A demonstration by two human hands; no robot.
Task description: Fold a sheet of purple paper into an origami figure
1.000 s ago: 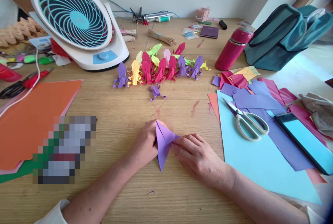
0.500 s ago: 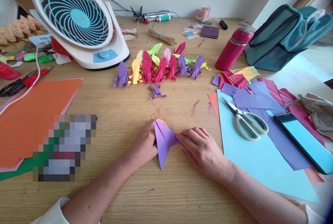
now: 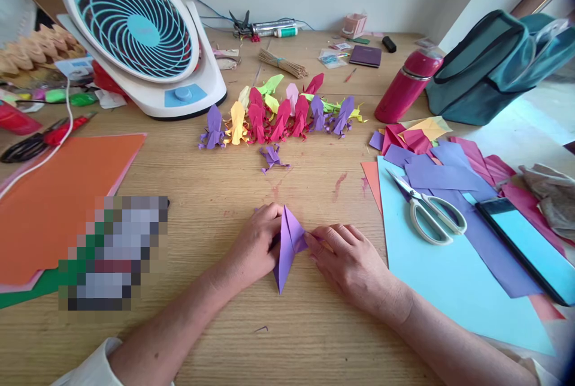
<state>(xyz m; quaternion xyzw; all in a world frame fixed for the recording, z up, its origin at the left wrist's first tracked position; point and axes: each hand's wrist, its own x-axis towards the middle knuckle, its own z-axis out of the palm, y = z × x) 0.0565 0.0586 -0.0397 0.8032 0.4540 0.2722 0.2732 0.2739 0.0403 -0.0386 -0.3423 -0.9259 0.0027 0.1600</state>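
From my view, the folded purple paper (image 3: 286, 257) sits between my two hands, its long axis running from a near point, on my side, to a far one, so it lies crosswise to the line joining them. My left hand (image 3: 256, 242) is nearer, its fingers curled around the left edge and partly hidden behind the sheet. A short side flap points rightward, its tip pinched in the fingertips of my right hand (image 3: 354, 266). I can't tell whether the lower point touches the desk (image 3: 215, 338). A small purple figure (image 3: 272, 157) stands beyond both hands.
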